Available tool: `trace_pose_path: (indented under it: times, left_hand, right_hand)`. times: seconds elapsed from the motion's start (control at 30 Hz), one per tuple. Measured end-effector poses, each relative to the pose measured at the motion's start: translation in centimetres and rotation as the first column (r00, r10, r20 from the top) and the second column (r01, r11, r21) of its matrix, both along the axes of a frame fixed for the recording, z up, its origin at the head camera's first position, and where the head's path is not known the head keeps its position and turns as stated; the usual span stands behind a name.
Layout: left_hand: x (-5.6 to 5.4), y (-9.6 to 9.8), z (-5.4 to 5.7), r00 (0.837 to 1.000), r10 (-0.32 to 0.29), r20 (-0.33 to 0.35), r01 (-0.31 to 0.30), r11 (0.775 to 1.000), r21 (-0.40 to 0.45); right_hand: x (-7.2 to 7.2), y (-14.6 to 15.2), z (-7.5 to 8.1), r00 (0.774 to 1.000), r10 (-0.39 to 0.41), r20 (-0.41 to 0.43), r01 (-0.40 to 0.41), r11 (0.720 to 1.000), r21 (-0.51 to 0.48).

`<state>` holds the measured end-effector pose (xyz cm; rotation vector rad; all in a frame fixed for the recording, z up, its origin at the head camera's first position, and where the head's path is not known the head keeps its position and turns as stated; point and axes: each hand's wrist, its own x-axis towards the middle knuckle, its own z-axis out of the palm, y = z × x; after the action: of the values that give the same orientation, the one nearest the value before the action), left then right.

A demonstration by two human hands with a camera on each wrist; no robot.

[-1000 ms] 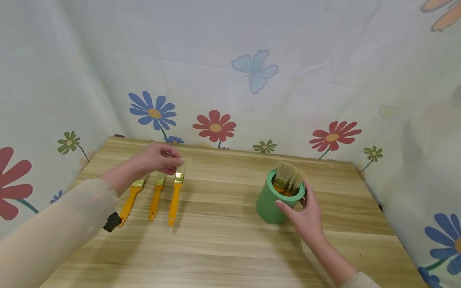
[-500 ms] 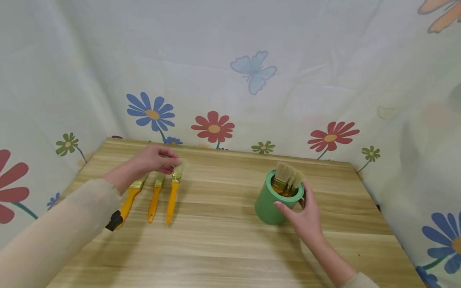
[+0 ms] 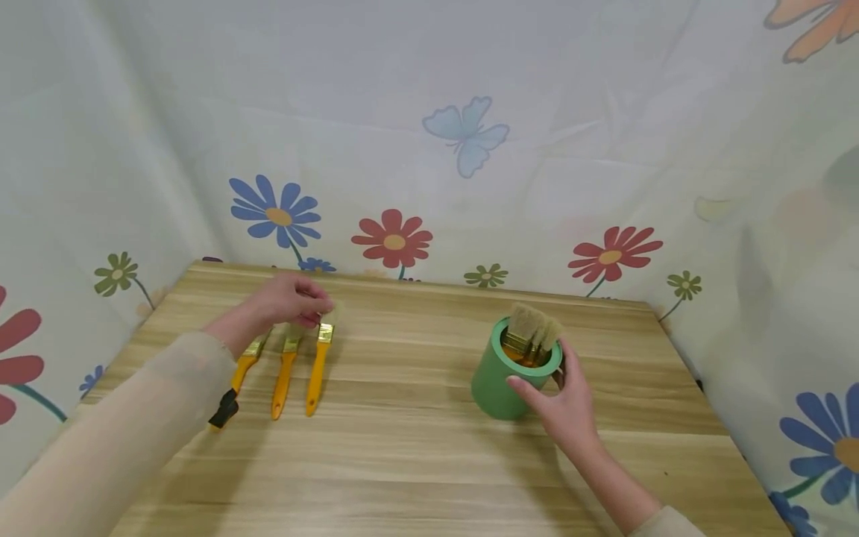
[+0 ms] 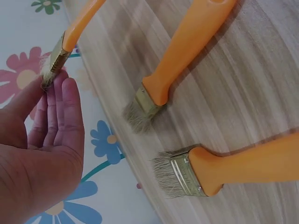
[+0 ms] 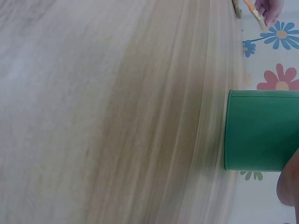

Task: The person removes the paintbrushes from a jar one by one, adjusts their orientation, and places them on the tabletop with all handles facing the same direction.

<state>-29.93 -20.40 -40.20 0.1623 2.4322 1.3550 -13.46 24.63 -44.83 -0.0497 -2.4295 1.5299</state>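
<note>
In the head view, my left hand (image 3: 288, 300) pinches the bristle end of a paintbrush (image 3: 318, 373) with an orange handle pointing toward me. The left wrist view shows that brush (image 4: 83, 22) tilted, its bristles between thumb and fingers. Beside it lie a middle paintbrush (image 4: 187, 51) and a wider left paintbrush (image 4: 247, 163), both flat on the table. My right hand (image 3: 569, 406) grips the side of a green cylindrical cup (image 3: 498, 384), thumb in front; some fingers are hidden behind it. Several paintbrushes (image 3: 526, 324) stand in the cup, bristles up.
The wooden table (image 3: 403, 462) meets a white flowered cloth (image 3: 376, 134) at its back and sides. A black band piece (image 3: 224, 409) at the left sleeve partly covers the left brush's handle. Table surface lies between the loose brushes and the cup.
The head view has shifted slightly, so the table and things on it sit a little further left. Both hands keep the same hold on the brush and the cup.
</note>
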Motion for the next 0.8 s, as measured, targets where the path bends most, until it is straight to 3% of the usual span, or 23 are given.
trace_pose_path:
  times: [0.47,0.8]
  left_hand:
    - [-0.3,1.0,-1.9,0.997,0.049,-0.064,-0.056,0.992,-0.11]
    - [-0.7,1.0,-2.8,0.992,0.065,-0.111,-0.091,0.966,-0.241]
  right_hand:
    - [0.0,0.2,0.0,1.0,0.008,-0.016,-0.008,1.0,0.001]
    - [-0.2,0.2,-0.2,1.0,0.008,-0.022,-0.008,1.0,-0.015]
